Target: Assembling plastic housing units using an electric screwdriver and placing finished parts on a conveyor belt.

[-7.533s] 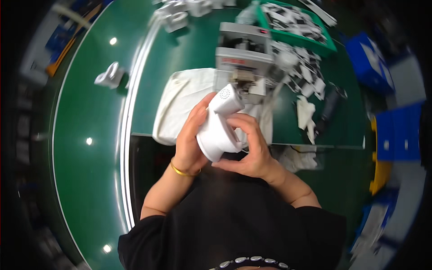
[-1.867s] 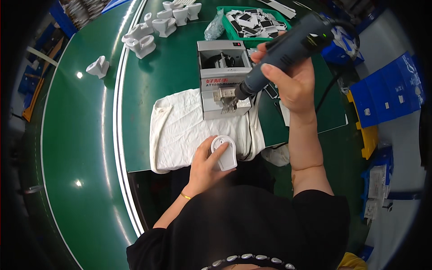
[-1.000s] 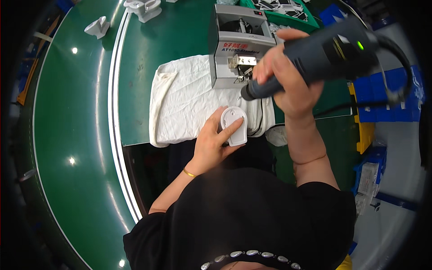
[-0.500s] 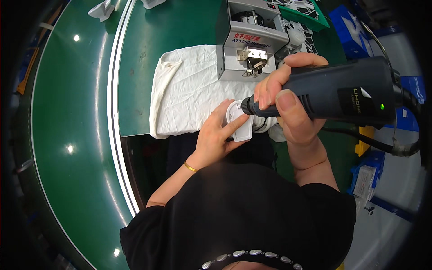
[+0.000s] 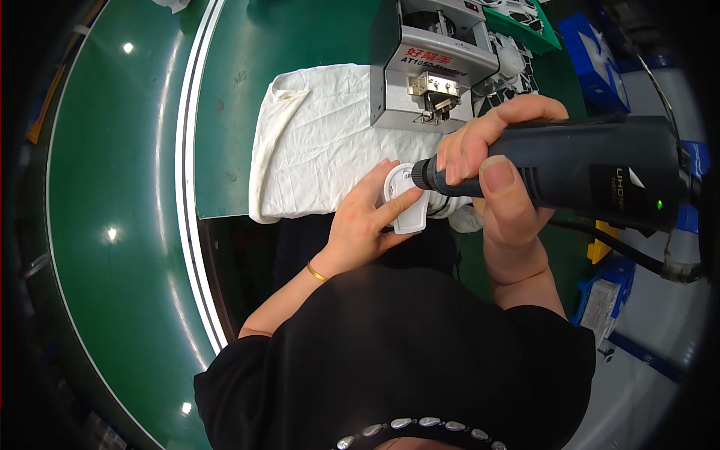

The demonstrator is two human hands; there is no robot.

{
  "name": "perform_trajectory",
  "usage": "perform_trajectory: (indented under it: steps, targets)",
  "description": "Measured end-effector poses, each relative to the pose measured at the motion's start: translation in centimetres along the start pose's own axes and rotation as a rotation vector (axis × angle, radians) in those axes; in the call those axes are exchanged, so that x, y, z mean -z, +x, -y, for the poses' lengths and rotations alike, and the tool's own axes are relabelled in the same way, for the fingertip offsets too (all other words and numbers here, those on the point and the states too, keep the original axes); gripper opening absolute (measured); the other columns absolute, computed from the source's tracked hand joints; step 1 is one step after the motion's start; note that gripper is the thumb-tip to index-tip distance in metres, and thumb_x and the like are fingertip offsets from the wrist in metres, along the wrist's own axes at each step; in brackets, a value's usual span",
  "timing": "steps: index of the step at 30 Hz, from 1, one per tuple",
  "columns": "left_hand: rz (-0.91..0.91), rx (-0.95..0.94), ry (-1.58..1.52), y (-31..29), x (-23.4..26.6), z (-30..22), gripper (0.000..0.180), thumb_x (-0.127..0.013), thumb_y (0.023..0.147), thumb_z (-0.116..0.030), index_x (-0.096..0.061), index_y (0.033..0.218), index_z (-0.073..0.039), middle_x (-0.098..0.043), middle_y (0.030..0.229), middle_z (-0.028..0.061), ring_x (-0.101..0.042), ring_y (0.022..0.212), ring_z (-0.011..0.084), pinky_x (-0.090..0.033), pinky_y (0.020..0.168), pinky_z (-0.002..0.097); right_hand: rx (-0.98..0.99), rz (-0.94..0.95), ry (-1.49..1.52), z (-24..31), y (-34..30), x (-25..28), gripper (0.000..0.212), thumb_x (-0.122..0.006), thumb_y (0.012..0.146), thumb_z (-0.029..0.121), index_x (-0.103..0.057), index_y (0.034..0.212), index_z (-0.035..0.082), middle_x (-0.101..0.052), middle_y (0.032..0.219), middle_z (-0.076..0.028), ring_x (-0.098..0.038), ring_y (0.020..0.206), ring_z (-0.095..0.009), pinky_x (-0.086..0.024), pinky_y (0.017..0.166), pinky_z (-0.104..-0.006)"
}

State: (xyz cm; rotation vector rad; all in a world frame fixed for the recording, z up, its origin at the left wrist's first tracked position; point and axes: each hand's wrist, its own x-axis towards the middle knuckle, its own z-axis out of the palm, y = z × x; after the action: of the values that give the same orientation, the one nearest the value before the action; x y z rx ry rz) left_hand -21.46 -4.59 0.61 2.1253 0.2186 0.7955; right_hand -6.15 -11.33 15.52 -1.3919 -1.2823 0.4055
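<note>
My right hand [image 5: 506, 161] is wrapped round a black electric screwdriver [image 5: 592, 166], a green light glowing near its rear end. The tool lies roughly level, its nose pointing left to a white plastic part [image 5: 409, 216] with a rounded end and a flared base. My left hand [image 5: 365, 219] grips that part from the left, thumb across its face. The tool's tip is at the rounded end of the part; whether a screw sits under it is too small to tell. Beneath my hands lies a folded white cloth [image 5: 319, 135] on the green table.
A grey bench machine [image 5: 427, 64] stands just beyond my hands. Behind it, at the right, a green tray [image 5: 529, 26] holds white and black parts. Blue bins [image 5: 592, 60] line the right side. A long green surface with a white edge strip [image 5: 187, 150] runs along the left. The screwdriver's black cable [image 5: 622, 244] hangs at the right.
The view has shifted slightly. Both hands, the white part and the screwdriver appear a little further right, with the tool tip still at the part. Neither grip has changed.
</note>
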Motion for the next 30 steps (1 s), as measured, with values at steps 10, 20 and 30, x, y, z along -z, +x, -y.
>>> perform_trajectory:
  steps: [10, 20, 30]
  targets:
    - [-0.010, 0.005, -0.015, -0.3, -0.1, 0.1, 0.061, -0.085, 0.063, -0.019, -0.065, 0.121, -0.016, -0.054, 0.130, 0.0231, -0.054, 0.120, 0.0423, -0.049, 0.095, 0.0442, -0.036, -0.098, 0.191, -0.4, -0.5, -1.1, 0.042, -0.058, 0.088, 0.015, -0.037, 0.123, 0.004, -0.053, 0.078, -0.009, -0.053, 0.064, -0.017, -0.049, 0.067, -0.0387]
    - [-0.042, 0.000, -0.026, -0.4, -0.4, 0.4, 0.062, -0.084, 0.062, -0.019, -0.065, 0.121, -0.016, -0.054, 0.129, 0.0227, -0.055, 0.118, 0.0422, -0.050, 0.093, 0.0445, -0.035, -0.103, 0.249, -0.8, -0.5, -1.5, 0.044, -0.058, 0.088, 0.015, -0.036, 0.126, 0.006, -0.051, 0.077, -0.009, -0.053, 0.066, -0.017, -0.049, 0.067, -0.0374]
    - [-0.023, -0.014, 0.028, -0.4, -0.4, 0.0, 0.062, -0.084, 0.063, -0.018, -0.065, 0.122, -0.016, -0.054, 0.129, 0.0223, -0.055, 0.118, 0.0415, -0.050, 0.092, 0.0438, 0.036, 0.002, 0.169, -2.1, -0.2, 0.0, 0.047, -0.059, 0.089, 0.015, -0.036, 0.126, 0.000, -0.055, 0.079, -0.010, -0.056, 0.065, -0.019, -0.050, 0.068, -0.0404]
